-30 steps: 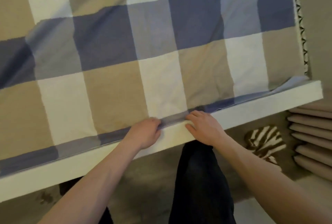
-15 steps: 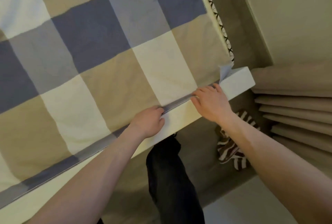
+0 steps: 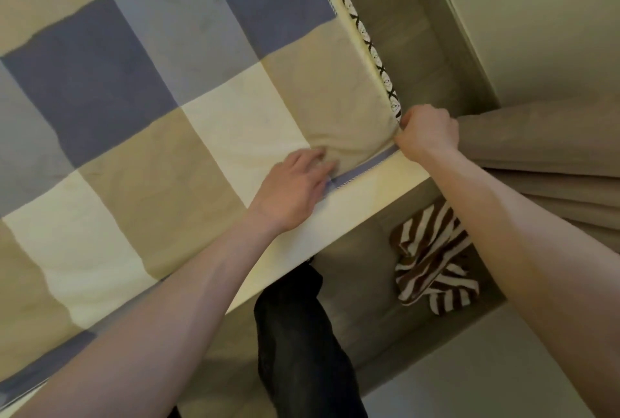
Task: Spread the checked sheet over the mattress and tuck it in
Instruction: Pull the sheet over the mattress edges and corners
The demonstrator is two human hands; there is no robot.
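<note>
Hands at the near right corner of the bed. Left hand (image 3: 295,188) lies open and flat, palm down, fingers spread on the checked sheet (image 3: 161,109) just inside the near edge. Right hand (image 3: 427,131) is closed into a fist at the very corner, apparently pinching sheet fabric; what exactly is inside the grip cannot be seen.

Sheet covers the mattress top, large squares of beige, cream and blue-grey. Thin woven cloth, matte, soft: it puckers in shallow creases at the corner between the two hands. Judged light and limp, easy to bunch, likely to slide back unless pinned. A narrow blue hem strip shows along the pale bed frame (image 3: 339,213), partly pushed into the gap.

Mattress (image 3: 377,58) edge visible on the right side, cream with a dark criss-cross trim; looks firm but compressible.

Best hold, by judgement: pinch the hem at the corner, press flat beside it.

Striped cloth (image 3: 432,266) lies on the floor below; beige curtain (image 3: 543,142) hangs just behind the right hand.
</note>
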